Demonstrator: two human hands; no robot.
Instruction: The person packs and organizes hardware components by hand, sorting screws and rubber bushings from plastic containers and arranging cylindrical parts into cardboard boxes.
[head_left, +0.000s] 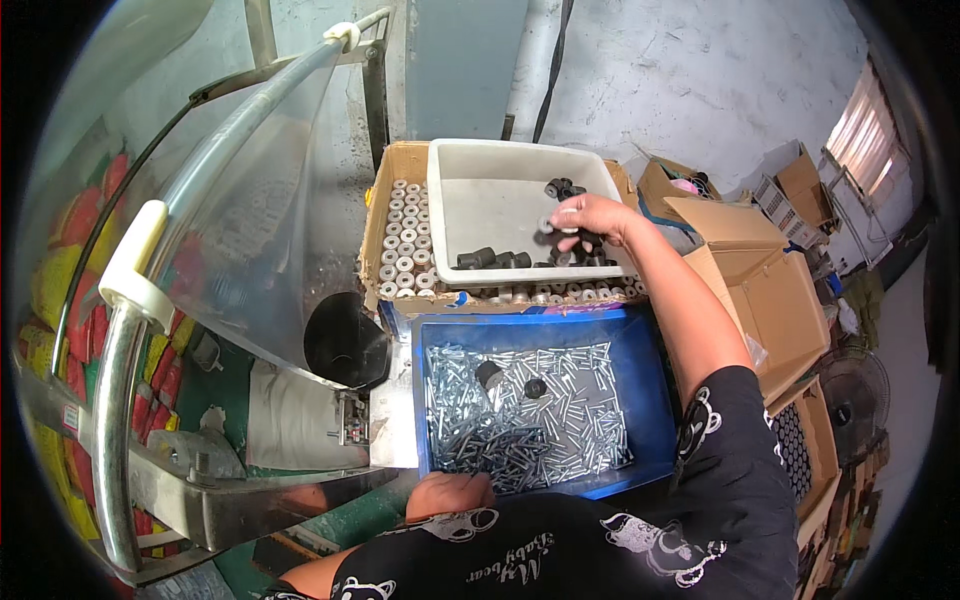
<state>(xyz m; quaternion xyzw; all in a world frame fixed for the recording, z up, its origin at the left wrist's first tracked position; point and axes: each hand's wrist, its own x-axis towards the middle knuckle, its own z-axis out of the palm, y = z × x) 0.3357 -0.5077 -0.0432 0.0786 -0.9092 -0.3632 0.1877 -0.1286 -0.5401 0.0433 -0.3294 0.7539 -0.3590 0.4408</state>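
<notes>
My right hand point(592, 220) reaches into a white plastic tub point(520, 160), its fingers curled around a black cylindrical part point(588, 239). A pale round end shows by the fingertips. Other black cylinders point(490, 259) lie along the tub's near side, and a few more sit behind the hand. My left hand point(450, 494) is at the near edge of a blue bin point(655, 400), its fingers hidden from sight. Loose metal pins point(520, 410), like bolts or rivets, cover the bin's bottom. Two black parts point(536, 388) rest on top of them.
Under the tub is a cardboard box point(375, 230) packed with metal-ended cylinders point(404, 240). A metal machine frame point(125, 400) with clear sheeting and a black funnel-like cup point(345, 340) stands left. Open cartons point(770, 300) and a fan point(850, 395) are at right.
</notes>
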